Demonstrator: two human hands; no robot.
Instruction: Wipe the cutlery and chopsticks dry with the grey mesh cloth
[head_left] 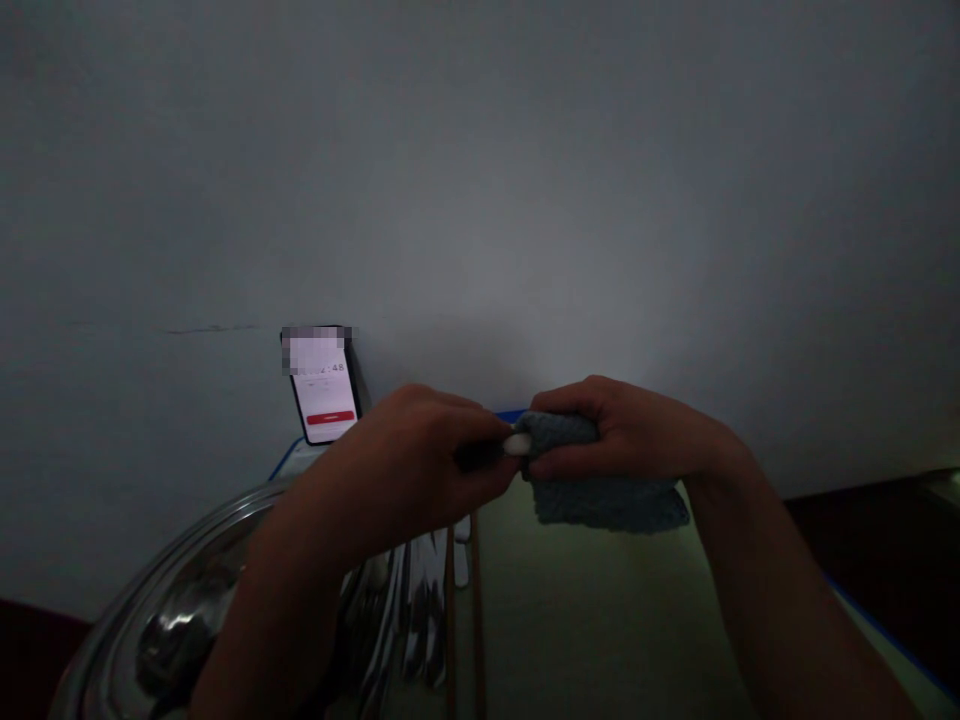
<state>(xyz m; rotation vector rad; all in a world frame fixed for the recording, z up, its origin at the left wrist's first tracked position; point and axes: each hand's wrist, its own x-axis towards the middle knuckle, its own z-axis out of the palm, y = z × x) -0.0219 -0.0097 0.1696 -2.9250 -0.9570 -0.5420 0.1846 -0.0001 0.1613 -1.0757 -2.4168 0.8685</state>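
My right hand [615, 425] is closed around a grey-blue cloth [607, 503], part of which hangs below the fingers. Between both hands shows the pale, rounded end of a slim utensil [517, 443]; its kind cannot be made out. My left hand [420, 445] pinches this utensil from the left, fingertips nearly meeting the cloth. The cloth is pressed against the utensil's right side. Below the left wrist, several pieces of metal cutlery [426, 610] lie side by side on the table [592, 620].
At the left stands a large shiny metal bowl [187, 620], partly behind my left forearm. Two long brown sticks [478, 640] lie right of the cutlery. A phone [328, 395] with a lit timer screen leans on the grey wall [480, 200] behind the table.
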